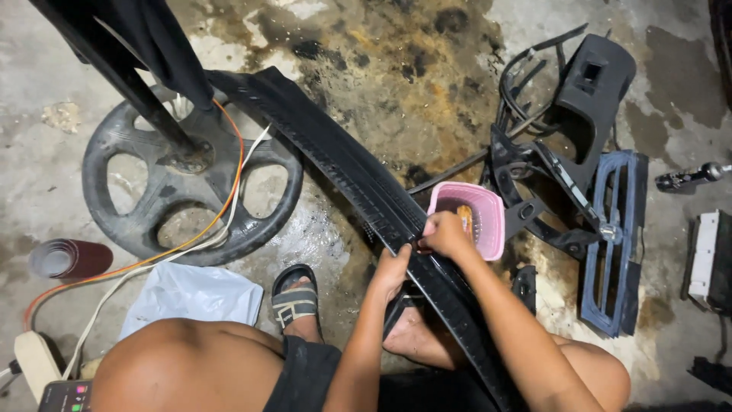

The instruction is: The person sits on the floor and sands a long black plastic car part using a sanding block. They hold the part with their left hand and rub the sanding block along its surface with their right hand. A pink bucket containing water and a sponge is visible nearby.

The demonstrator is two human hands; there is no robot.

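We hold the long black ribbed plastic strip point(366, 179) across our lap, our left hand point(393, 271) and right hand point(446, 233) both closed on it. It could slip and knock the pink plastic basket point(480, 221) on the stained floor point(396, 84).

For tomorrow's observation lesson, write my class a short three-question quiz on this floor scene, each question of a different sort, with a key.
1. True or false: both hands rest on the long black trim strip.
2. What colour is the small basket beside the right hand?
A. pink B. green C. yellow
3. Fill in: by the sandalled foot lies a white plastic ____.

Key: 1 true, the left hand too; 2 A; 3 bag.
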